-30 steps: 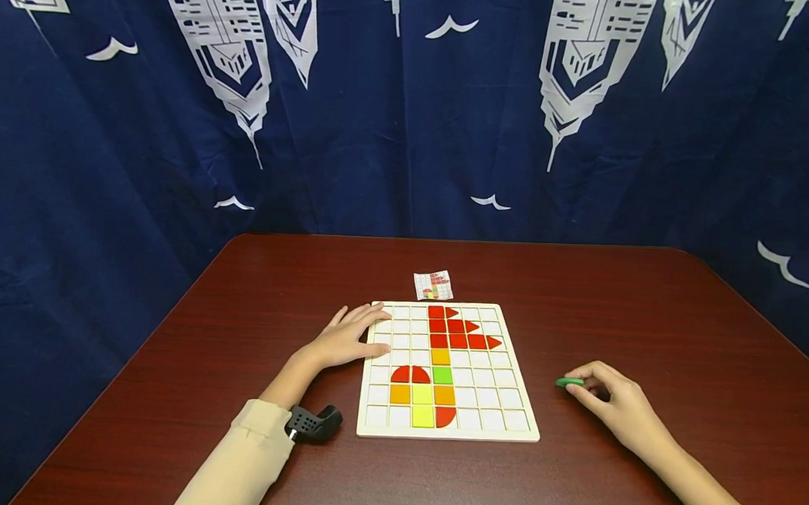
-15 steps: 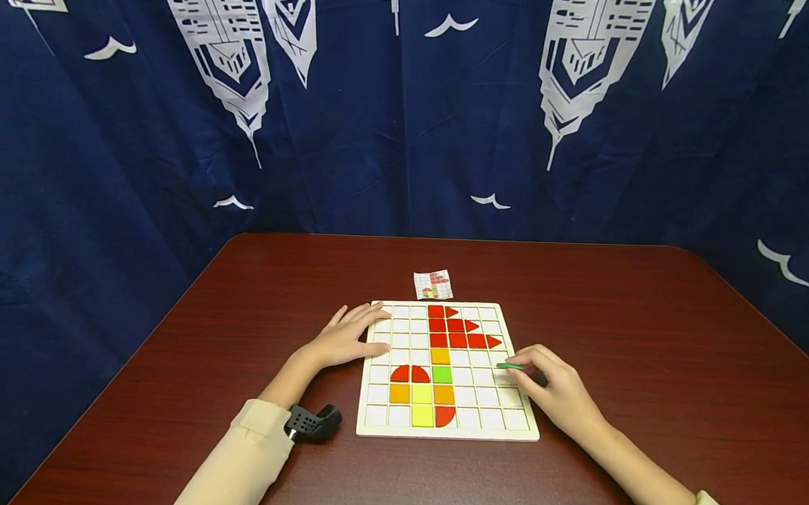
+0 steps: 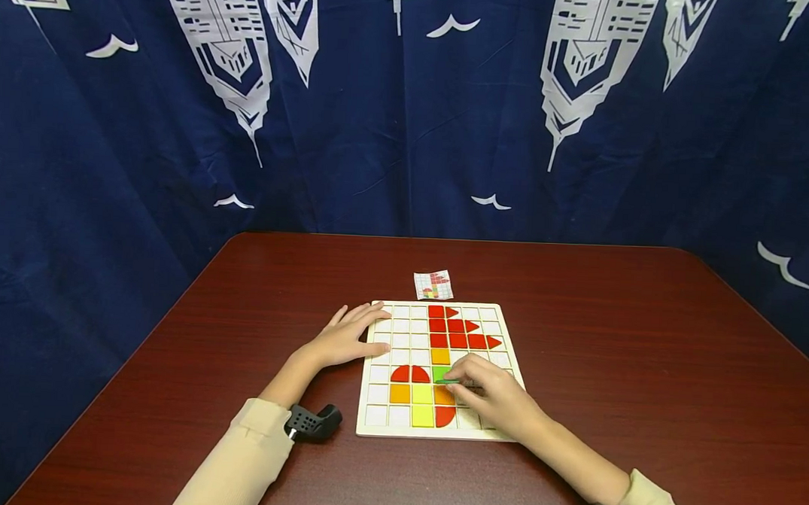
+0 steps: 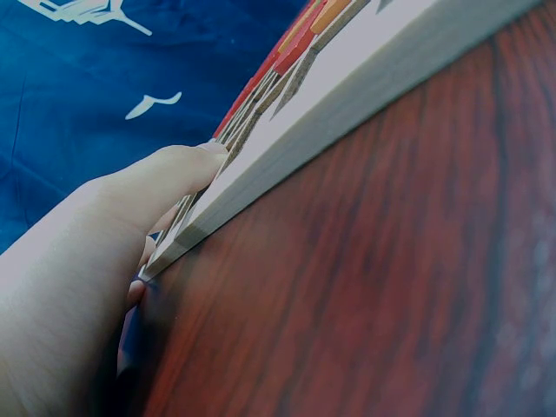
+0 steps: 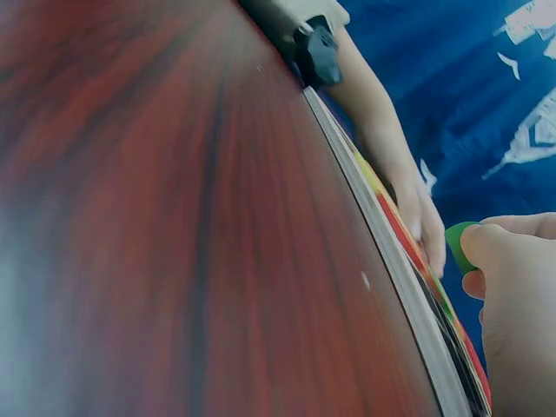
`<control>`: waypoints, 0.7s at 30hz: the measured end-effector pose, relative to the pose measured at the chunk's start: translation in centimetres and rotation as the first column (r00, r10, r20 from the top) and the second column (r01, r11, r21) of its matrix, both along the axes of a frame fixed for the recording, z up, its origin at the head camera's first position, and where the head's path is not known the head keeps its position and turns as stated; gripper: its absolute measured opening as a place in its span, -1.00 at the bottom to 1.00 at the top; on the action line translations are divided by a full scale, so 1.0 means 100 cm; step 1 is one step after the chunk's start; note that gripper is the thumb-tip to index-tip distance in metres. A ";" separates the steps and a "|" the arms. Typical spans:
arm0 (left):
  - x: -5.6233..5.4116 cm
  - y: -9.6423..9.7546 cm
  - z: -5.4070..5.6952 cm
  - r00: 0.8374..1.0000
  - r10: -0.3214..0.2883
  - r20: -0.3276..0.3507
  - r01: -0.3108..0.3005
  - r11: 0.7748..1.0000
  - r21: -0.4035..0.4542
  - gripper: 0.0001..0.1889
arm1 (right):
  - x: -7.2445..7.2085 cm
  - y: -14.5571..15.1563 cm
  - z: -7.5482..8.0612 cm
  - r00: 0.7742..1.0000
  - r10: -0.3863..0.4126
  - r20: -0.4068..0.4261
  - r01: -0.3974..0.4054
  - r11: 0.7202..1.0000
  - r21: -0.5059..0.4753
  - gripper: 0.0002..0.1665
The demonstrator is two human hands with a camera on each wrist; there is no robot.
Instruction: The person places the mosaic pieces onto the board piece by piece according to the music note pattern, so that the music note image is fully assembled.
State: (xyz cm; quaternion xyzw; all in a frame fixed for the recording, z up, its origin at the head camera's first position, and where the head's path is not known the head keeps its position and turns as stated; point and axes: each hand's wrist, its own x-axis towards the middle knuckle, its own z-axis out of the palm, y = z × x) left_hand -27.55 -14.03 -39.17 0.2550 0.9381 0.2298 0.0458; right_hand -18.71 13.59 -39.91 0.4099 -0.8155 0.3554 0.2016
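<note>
A white gridded puzzle board (image 3: 386, 432) lies on the table with red, orange, yellow and light-green flat pieces set in its cells. My left hand (image 3: 346, 342) rests on its left edge, fingers spread and thumb on the near cells; in the left wrist view the thumb (image 4: 178, 169) lies over the rim. Thumb and fingertips of my right hand (image 3: 500, 396) pinch a dark green piece (image 3: 447, 382) above the light-green and orange squares in the middle of the board. In the right wrist view this green piece (image 5: 460, 245) shows a rounded edge. My right hand hides part of the board's right side.
A small printed card (image 3: 433, 285) with a coloured grid pattern lies just beyond the board's far edge. The dark red table (image 3: 295, 278) reaches out on both sides. Behind it hangs a blue curtain (image 3: 383, 131) with white prints.
My right hand has carried the green piece leftward from the table at the right to over the middle of the board. My left hand has stayed on the board's edge.
</note>
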 end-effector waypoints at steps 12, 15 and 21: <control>0.001 0.000 0.000 1.000 -0.002 -0.004 0.002 1.000 0.006 -0.34 | 0.004 -0.034 0.002 0.993 0.111 -0.027 -0.108 0.989 0.098 -0.88; 0.000 0.000 -0.001 1.000 -0.002 -0.005 0.002 1.000 0.007 -0.35 | 0.005 -0.038 0.004 0.991 0.129 -0.021 -0.124 0.981 0.148 -0.89; 0.000 0.000 -0.001 1.000 -0.003 -0.009 0.003 1.000 0.007 -0.35 | 0.008 -0.046 0.006 0.990 0.141 -0.030 -0.130 0.963 0.235 -0.94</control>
